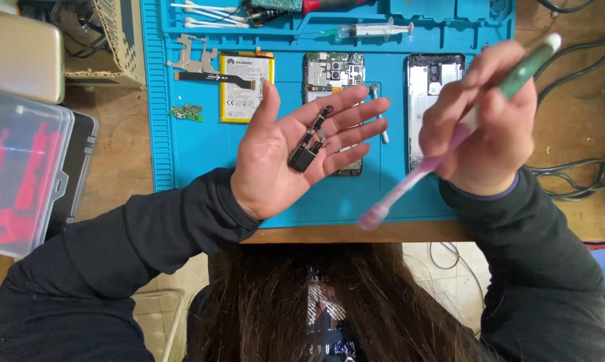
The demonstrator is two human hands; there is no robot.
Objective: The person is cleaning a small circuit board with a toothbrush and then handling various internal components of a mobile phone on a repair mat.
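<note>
The left hand (295, 151) lies palm up over the blue work mat (195, 147), fingers spread wide and flat. A small black phone part (309, 144) with a short ribbon lead rests loose across the palm and the base of the fingers; nothing grips it. The right hand (480, 127) is closed around a toothbrush (450, 137) with a green and white handle and a pink, blurred head. The handle end points up and to the right, and the head slants down toward the near edge of the mat, just apart from the left hand.

On the mat, behind the left hand, lies an opened phone body (334, 77) with its circuit board showing, partly hidden by the fingers. To its left sits a flat yellow and white battery (245, 87), with a thin flex cable (215, 77) across it and a metal bracket (192, 57) beside it. A small green board (187, 112) lies lower left. A silver phone back cover (433, 94) lies behind the right hand. A syringe (373, 29) and cotton swabs (208, 15) sit in the mat's top trays. A clear plastic box (21, 167) with pink contents stands on the wooden bench (125, 154) at the left.
</note>
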